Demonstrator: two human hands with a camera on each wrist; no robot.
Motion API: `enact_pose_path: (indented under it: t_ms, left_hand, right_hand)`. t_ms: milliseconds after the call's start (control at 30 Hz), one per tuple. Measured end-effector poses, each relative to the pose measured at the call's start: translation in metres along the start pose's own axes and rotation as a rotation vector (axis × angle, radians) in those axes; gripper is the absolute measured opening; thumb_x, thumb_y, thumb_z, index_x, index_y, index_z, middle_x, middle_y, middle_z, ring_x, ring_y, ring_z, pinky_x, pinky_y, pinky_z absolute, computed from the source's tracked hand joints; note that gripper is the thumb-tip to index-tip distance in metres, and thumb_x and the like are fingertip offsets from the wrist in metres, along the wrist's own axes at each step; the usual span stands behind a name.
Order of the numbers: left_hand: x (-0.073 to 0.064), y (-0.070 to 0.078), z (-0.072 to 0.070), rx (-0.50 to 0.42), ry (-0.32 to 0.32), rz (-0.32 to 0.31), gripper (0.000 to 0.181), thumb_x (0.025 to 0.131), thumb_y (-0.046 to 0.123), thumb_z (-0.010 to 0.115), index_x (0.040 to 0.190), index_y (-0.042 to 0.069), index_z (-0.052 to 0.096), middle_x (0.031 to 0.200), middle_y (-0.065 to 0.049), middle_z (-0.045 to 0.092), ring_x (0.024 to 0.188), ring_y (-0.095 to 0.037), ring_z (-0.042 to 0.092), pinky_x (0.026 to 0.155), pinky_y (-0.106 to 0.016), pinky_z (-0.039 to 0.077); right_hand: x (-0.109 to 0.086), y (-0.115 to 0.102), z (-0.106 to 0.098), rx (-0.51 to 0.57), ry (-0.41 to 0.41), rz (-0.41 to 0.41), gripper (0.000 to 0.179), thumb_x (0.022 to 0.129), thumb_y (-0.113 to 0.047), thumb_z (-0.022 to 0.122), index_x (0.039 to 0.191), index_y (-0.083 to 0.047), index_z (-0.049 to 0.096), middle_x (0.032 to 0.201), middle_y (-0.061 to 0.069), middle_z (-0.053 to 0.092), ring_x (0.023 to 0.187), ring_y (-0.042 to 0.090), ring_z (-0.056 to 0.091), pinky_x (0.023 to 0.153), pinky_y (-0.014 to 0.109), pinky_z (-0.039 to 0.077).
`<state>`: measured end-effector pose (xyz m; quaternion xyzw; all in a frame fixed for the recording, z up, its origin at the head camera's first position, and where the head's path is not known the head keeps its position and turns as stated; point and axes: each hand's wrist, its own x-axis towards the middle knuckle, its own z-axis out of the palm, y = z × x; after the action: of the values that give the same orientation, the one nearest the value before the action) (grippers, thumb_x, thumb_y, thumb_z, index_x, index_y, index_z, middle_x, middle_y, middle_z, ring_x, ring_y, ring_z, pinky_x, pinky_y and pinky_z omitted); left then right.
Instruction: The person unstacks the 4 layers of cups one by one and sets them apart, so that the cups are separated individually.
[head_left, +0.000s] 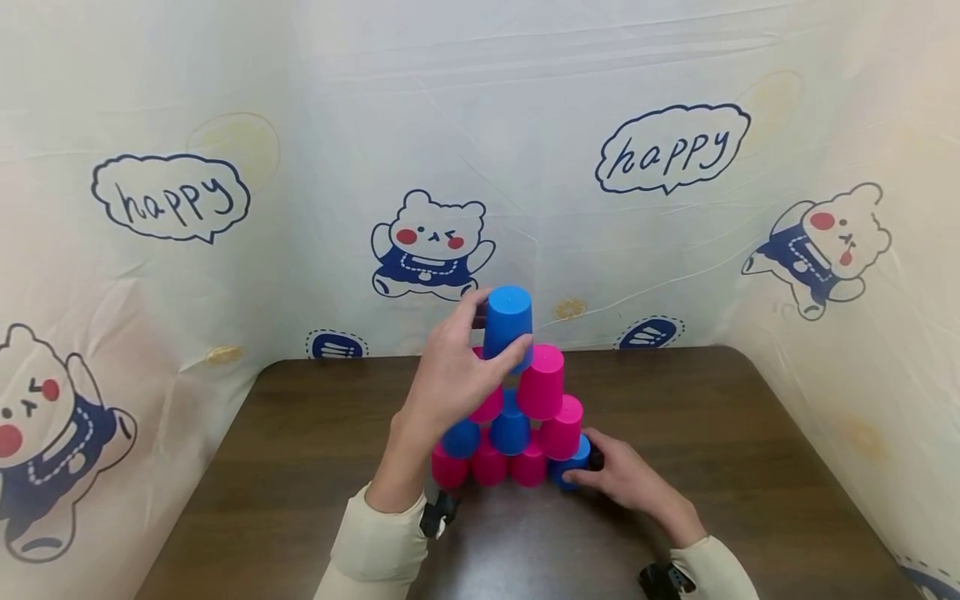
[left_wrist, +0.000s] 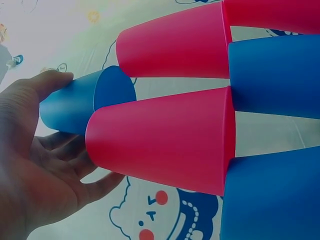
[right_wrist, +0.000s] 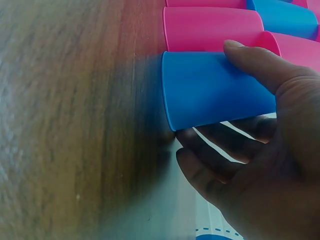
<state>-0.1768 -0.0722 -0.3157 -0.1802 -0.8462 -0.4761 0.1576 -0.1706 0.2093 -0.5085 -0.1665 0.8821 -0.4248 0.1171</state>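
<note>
Upside-down pink and blue cups stand as a pyramid on the table. At its peak my left hand (head_left: 453, 371) holds a blue cup (head_left: 508, 321) between thumb and fingers. Beneath it are two pink cups, the right one (head_left: 542, 382) mostly in sight, the left partly behind my hand. In the left wrist view the held cup (left_wrist: 67, 105) overlaps a pink cup's narrow end (left_wrist: 160, 140); I cannot tell whether it rests there. My right hand (head_left: 628, 475) grips the blue cup (right_wrist: 212, 90) at the bottom row's right end, thumb on its near side.
The dark wooden table (head_left: 315, 475) carries the pyramid near its middle. Lower rows mix pink and blue, with a pink cup (head_left: 450, 468) at the bottom left corner. A pale printed curtain (head_left: 555, 108) surrounds the table's back and sides.
</note>
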Motion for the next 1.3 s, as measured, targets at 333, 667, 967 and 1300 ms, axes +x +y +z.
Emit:
enact_pose_path:
  t_ms: [333,667,967,1300]
  left_hand:
    - [-0.001,0.003,-0.014,-0.078,0.083,0.041,0.069,0.094,0.033,0.081,0.153,0.018,0.048,0.144,-0.002,0.063,0.127,-0.025,0.066,0.096,-0.049,0.061]
    - [-0.003,-0.005,-0.034,-0.092,0.154,0.060,0.070,0.094,0.031,0.080,0.152,0.014,0.046,0.147,-0.004,0.061,0.130,-0.029,0.065,0.100,-0.049,0.058]
    - [-0.007,-0.037,-0.063,-0.010,0.235,-0.058,0.069,0.095,0.035,0.079,0.152,0.012,0.047,0.148,-0.009,0.061,0.130,-0.035,0.063,0.102,-0.056,0.056]
    - [-0.020,-0.086,-0.081,0.036,0.220,-0.292,0.073,0.097,0.036,0.077,0.154,0.010,0.041,0.155,-0.017,0.053,0.138,-0.045,0.056,0.107,-0.064,0.049]
  right_hand:
    - [0.000,-0.001,0.001,-0.010,-0.002,0.008,0.055,0.093,-0.039,0.082,0.138,-0.015,0.061,0.128,0.005,0.070,0.114,0.024,0.067,0.101,0.055,0.057]
    - [-0.001,0.001,0.002,0.005,-0.012,0.046,0.056,0.093,-0.039,0.081,0.139,-0.017,0.060,0.129,0.004,0.069,0.115,0.025,0.065,0.101,0.056,0.057]
    - [0.000,-0.001,0.002,0.000,-0.006,0.053,0.056,0.092,-0.040,0.082,0.139,-0.017,0.060,0.129,0.004,0.069,0.115,0.026,0.065,0.101,0.056,0.057]
    - [-0.001,-0.003,0.000,-0.007,-0.023,0.064,0.061,0.092,-0.041,0.082,0.142,-0.015,0.058,0.134,0.007,0.068,0.119,0.028,0.066,0.102,0.058,0.057]
